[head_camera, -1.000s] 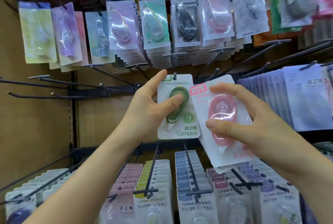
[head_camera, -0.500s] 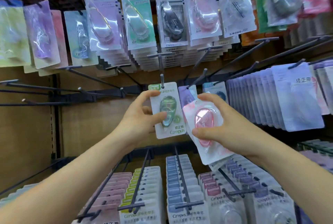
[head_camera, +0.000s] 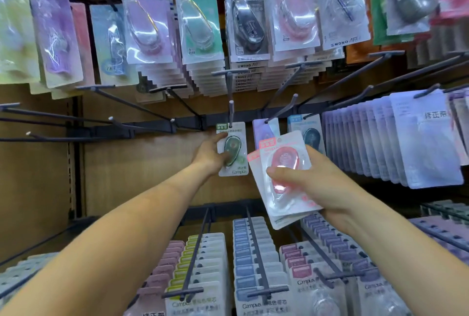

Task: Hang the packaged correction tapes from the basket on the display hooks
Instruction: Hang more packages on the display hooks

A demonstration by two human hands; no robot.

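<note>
My left hand [head_camera: 210, 155] pinches a green correction tape pack [head_camera: 233, 149], thumb on its front, far back along a black display hook [head_camera: 231, 112] that passes through the pack's top hole. My right hand [head_camera: 314, 183] grips a small stack of pink correction tape packs [head_camera: 284, 176], thumb across the blister, held right of and lower than the green pack. A purple pack [head_camera: 264, 131] and a blue pack [head_camera: 308, 133] hang on the neighbouring hooks to the right. The basket is out of view.
Bare black hooks [head_camera: 121, 125] jut out at the left of the middle row. Full rows of packaged tapes hang above [head_camera: 198, 23], at the right [head_camera: 418, 143] and below [head_camera: 256, 265]. A wooden side panel [head_camera: 30, 176] closes the left.
My left hand has pushed the green pack away along the hook toward the back panel. My right hand with the pink packs has stayed beside it, lower right.
</note>
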